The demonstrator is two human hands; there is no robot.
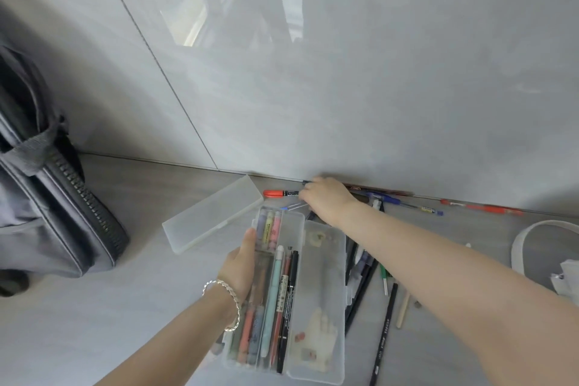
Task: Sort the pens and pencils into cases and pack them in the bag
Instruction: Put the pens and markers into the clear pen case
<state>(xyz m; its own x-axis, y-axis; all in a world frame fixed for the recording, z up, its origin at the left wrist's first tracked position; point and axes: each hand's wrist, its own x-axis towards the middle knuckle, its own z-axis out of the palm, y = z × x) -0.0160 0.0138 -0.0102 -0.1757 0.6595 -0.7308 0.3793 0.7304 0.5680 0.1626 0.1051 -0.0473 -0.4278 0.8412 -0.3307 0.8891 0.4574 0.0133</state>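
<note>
Closest to me, the open case (326,260) lies lengthwise on the table (141,307), its clear lid swung out flat to the right. The left hand (239,269), a silver bracelet (225,301) on its wrist, grips the case by its left edge: the thumb runs along the rim, and the other fingers are tucked underneath where I can't see them. Inside the tray I've got a mint pen (271,298) and a black marker (286,316) side by side. Orange and grey pens sit at the near end, with pastel highlighters (269,229) in the far compartment. Just right of the lid, a loose heap of pens and pencils (363,276) lies partly under it. A long black pencil (383,332) lies a little apart, pointing back at me. Moving out, a closed case (213,216), frosted and lying flat at a slant, sits just beyond the open one on the left. The right hand (329,200) is reaching across to the foot of the wall (344,88), fingers curled down. A clear blue-tipped pen (293,206) pokes out from beneath them, gripped in the curl as far as I can make out. The fingertips touch the black end of a red marker (277,193). Past that hand, blue pens (388,198) and a red pen (482,207) lie strung along the wall's base. Far left, the grey bag (47,197) stands upright, zip facing in. At the right edge lies a white strap (526,235).
</note>
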